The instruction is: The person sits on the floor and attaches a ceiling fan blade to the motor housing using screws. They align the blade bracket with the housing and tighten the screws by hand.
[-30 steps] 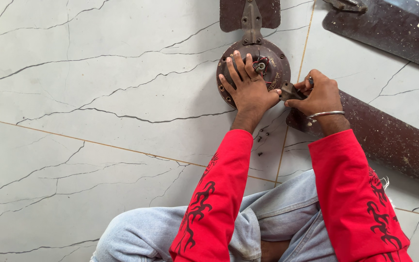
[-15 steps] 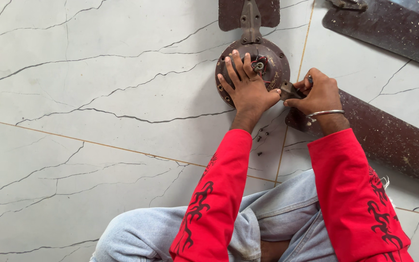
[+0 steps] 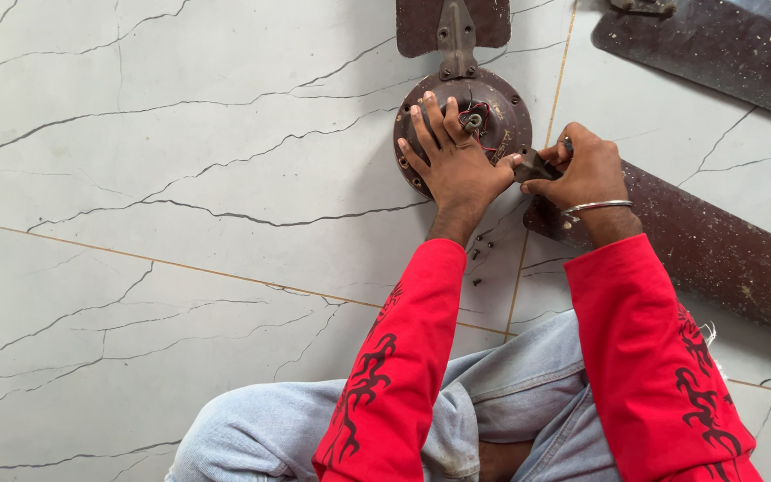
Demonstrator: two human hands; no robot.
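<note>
A round brown ceiling-fan motor (image 3: 493, 103) lies on the white marble floor, with red and black wires at its hub. My left hand (image 3: 455, 161) rests flat on the motor, fingers spread over its face. My right hand (image 3: 582, 165), with a metal bangle on the wrist, grips the bracket end of a brown fan blade (image 3: 716, 245) where it meets the motor's right side. Whether a small tool is in its fingers is unclear. Another blade (image 3: 452, 22) is fixed to the motor's top.
A third brown blade (image 3: 716, 54) lies loose at the top right. Several small dark screws (image 3: 479, 254) sit on the floor below the motor. My knees in light jeans (image 3: 510, 402) fill the bottom centre. Tile joints cross the floor.
Both hands have stayed in place on the motor and blade bracket; the view has only shifted slightly.
</note>
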